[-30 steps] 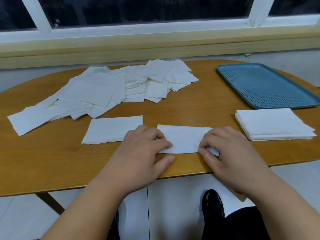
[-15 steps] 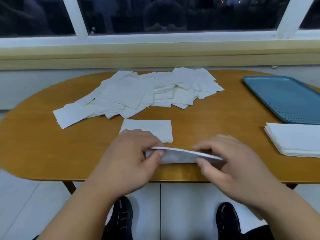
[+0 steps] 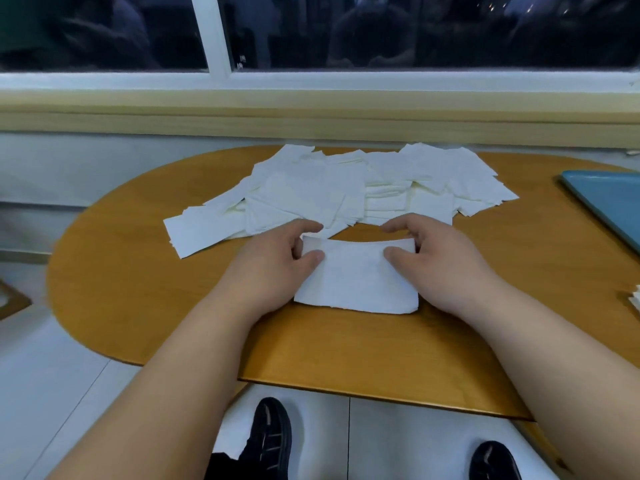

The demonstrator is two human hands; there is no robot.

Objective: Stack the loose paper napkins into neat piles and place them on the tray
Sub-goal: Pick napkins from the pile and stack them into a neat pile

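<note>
White paper napkin (image 3: 356, 275) is at table centre, toward the front edge, pinched at both short ends. Left hand (image 3: 273, 268) grips the left end: thumb on top, fingers curled over the far corner. Right hand (image 3: 438, 265) holds the right end the same way. The hands are apart, with the napkin's width between them. Its far edge is lifted and bowed; its near edge is down on the wooden table (image 3: 138, 271). Sheet count in the grip is not readable, and the undersides of both ends are hidden by the fingers.

Loose napkin pile (image 3: 332, 192) lies just behind the hands, overlapping sheets fanned messily toward the window side. Its near edge is partly covered by the knuckles of both hands.

Blue tray (image 3: 613, 206) sits at far right, well apart from the held napkin. It is cut off by the frame, so only one corner with a bit of rim and floor shows. Below it a white sliver (image 3: 636, 299) pokes in at the right edge, probably a stacked pile of napkins, but nearly all of it is out of frame. The table's right end is cut off too.

Under the table are two black shoes on pale floor tiles: left shoe (image 3: 272, 441), and right shoe (image 3: 493, 460) clipped by the bottom edge. A brown object (image 3: 10, 299) at the left edge is cropped and unidentifiable. Window (image 3: 381, 29) behind is dark, with only blurred reflections.
</note>
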